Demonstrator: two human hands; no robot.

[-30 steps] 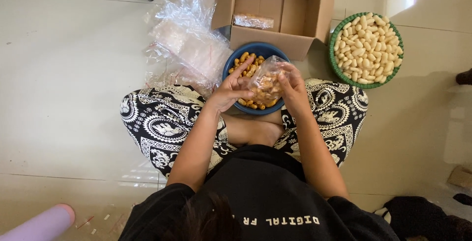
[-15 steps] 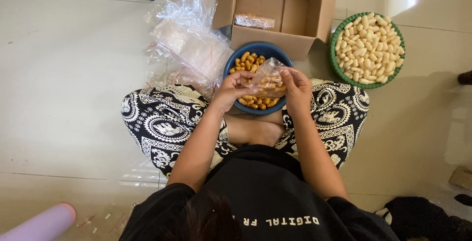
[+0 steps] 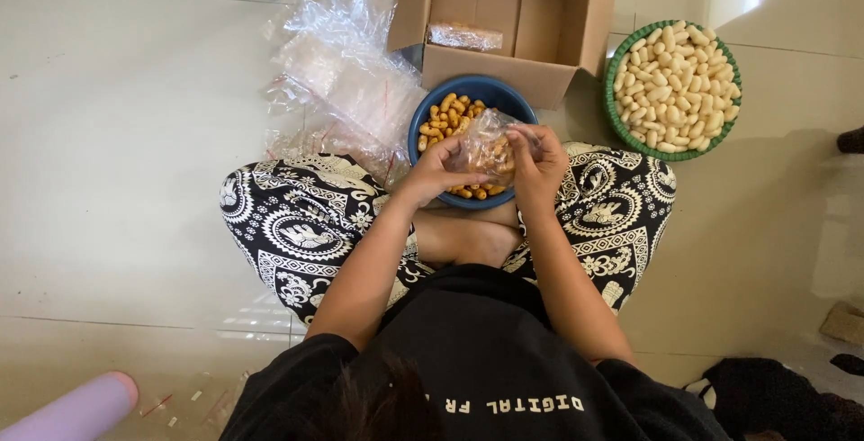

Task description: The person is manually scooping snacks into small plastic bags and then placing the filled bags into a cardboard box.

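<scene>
- Both hands grasp a small clear plastic bag (image 3: 490, 146) of orange-brown snacks, held over the blue bowl (image 3: 423, 126) at upper centre of the frame.
- The left hand (image 3: 443, 171) cups its side; the right hand (image 3: 538, 164) pinches near the top.
- The bag looks light, soft and slippery, its contents likely brittle; best held at the neck with support beneath.
- The surface is a glossy pale tiled floor (image 3: 126, 135).
- An open cardboard box (image 3: 504, 9), loose plastic bags (image 3: 346, 81) and a green basket (image 3: 614, 90) of pale pieces lie along the top.
</scene>
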